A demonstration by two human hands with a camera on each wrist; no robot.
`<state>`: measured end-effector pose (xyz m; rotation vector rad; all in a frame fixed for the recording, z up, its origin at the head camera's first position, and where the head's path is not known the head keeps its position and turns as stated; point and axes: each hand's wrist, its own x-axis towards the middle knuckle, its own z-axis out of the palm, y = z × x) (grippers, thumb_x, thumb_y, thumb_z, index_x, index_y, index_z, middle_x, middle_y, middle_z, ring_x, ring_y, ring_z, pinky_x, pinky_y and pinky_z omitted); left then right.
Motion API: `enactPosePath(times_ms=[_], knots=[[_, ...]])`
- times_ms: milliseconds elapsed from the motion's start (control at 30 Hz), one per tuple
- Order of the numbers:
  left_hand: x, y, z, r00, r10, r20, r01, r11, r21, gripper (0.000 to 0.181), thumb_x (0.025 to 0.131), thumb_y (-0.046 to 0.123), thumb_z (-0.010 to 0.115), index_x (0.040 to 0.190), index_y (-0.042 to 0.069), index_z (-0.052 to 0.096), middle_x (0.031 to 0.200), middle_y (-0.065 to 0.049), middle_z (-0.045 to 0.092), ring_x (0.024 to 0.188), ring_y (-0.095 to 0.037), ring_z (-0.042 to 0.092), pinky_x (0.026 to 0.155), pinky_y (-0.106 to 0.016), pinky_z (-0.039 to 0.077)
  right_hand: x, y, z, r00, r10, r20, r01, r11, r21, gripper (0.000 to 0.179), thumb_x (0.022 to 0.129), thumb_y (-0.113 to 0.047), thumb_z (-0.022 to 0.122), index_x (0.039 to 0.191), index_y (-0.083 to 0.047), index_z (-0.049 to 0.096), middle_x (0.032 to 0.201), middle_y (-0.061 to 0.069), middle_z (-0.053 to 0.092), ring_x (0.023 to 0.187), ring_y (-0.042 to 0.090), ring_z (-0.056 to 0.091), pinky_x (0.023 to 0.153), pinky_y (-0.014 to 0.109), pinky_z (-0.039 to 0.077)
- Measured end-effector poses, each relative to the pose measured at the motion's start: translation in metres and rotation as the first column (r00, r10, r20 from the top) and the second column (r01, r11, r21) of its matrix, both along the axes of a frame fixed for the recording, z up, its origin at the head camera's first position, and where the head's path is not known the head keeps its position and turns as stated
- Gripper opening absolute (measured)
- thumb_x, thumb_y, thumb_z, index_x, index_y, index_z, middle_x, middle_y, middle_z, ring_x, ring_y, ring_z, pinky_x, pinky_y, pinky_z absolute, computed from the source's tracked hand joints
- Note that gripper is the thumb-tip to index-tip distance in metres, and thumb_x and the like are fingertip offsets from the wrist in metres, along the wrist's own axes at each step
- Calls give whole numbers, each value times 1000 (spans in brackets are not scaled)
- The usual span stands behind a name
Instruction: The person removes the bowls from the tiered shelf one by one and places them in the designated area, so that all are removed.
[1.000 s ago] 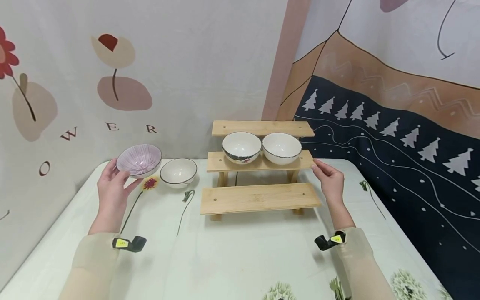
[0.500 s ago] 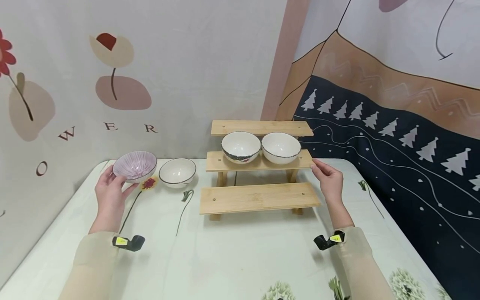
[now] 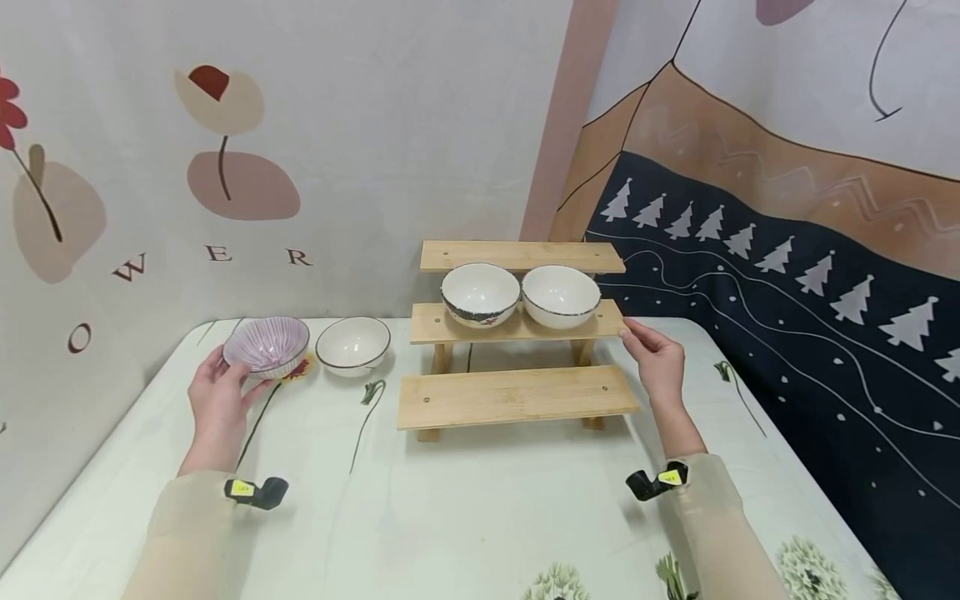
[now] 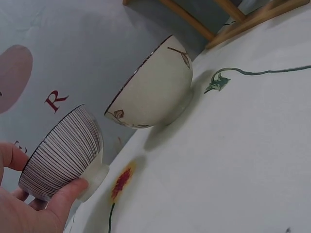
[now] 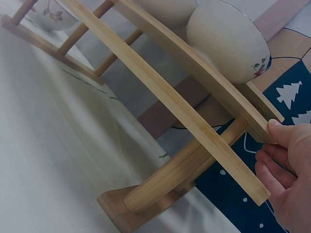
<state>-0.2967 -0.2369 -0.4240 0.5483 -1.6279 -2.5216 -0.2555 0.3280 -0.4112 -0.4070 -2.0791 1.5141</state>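
My left hand (image 3: 217, 408) holds a purple striped bowl (image 3: 266, 348) by its side, at the left of the table. In the left wrist view the thumb lies near the foot of the striped bowl (image 4: 65, 158), which appears tilted and just off the cloth. Beside it a white bowl with a dark rim (image 3: 354, 346) stands on the table. My right hand (image 3: 657, 364) pinches the right end of the middle board of a three-tier wooden rack (image 3: 517, 397). In the right wrist view the thumb of the right hand (image 5: 294, 170) touches that board's end, with the other fingers curled below.
Two white bowls, one with a dark patterned side (image 3: 480, 297) and one thin-rimmed (image 3: 561, 297), sit side by side on the middle board. The pale tablecloth (image 3: 450, 517) has printed flowers. Patterned hangings (image 3: 360, 150) stand close behind the table.
My left hand has lowered the purple striped bowl toward the table, slightly to the left. The right hand keeps its hold on the rack's middle board.
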Motion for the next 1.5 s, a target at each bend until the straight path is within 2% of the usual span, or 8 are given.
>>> enactPosePath(times_ms=[100,267,333,567,800,967,1233,1500], knots=[[-1,0,-3,1000,-4,4,4,1000,3,67,103,5,43,160,26,14,169,5,11,153,-15,24,95,-23,56,0,0,-1,1000,-2,6,2,1000,-2,38,94,-25,70,127,-7,68,132,16,65,85,-17,61,80,3,54],[-2,0,-7,1000,6,30,-6,1000,0,68,104,5,41,160,28,11,169,5,8,154,-15,21,110,-33,39,1,-2,-1,1000,5,14,-5,1000,-12,39,94,-25,69,128,-7,67,133,17,64,85,-17,61,81,4,54],[-2,1,-9,999,19,38,-19,1000,-2,68,103,5,42,160,27,12,169,5,9,153,-14,21,111,-34,38,2,-2,0,1000,8,17,-7,1000,-15,39,95,-26,69,129,-7,67,134,17,64,85,-17,60,82,4,54],[-3,2,-14,998,34,52,-34,999,-8,64,104,6,42,160,25,16,168,5,12,152,-12,24,97,-27,51,1,-3,-1,1000,6,10,-6,1000,-16,38,95,-24,69,128,-6,67,133,18,64,84,-17,61,82,4,54],[-6,3,-16,998,32,51,-32,999,6,66,103,3,38,160,25,14,169,5,10,153,-13,22,106,-33,42,1,-3,-1,1000,9,11,-9,1000,-15,39,94,-25,69,129,-6,67,133,17,64,85,-17,61,82,4,54],[-8,1,-17,999,-4,47,4,1000,-6,67,104,5,38,161,27,10,169,7,6,154,-14,18,108,-33,41,2,-2,0,1000,4,6,-4,1000,-19,39,94,-25,70,128,-6,67,133,17,64,84,-17,61,82,4,54],[-7,-2,-18,996,-67,55,69,997,-42,66,107,11,33,160,30,1,168,13,-3,156,-13,9,121,-38,27,0,-2,-1,1000,-2,-11,2,1000,-23,36,94,-21,70,126,-5,68,130,17,66,83,-16,62,80,5,55],[-7,-6,-21,992,-108,65,117,983,-139,68,107,16,37,161,27,-3,169,10,-6,156,-16,9,122,-35,28,0,-2,0,1000,7,-7,-7,1000,-20,37,95,-21,69,128,-5,67,133,18,64,85,-16,61,82,5,55]])
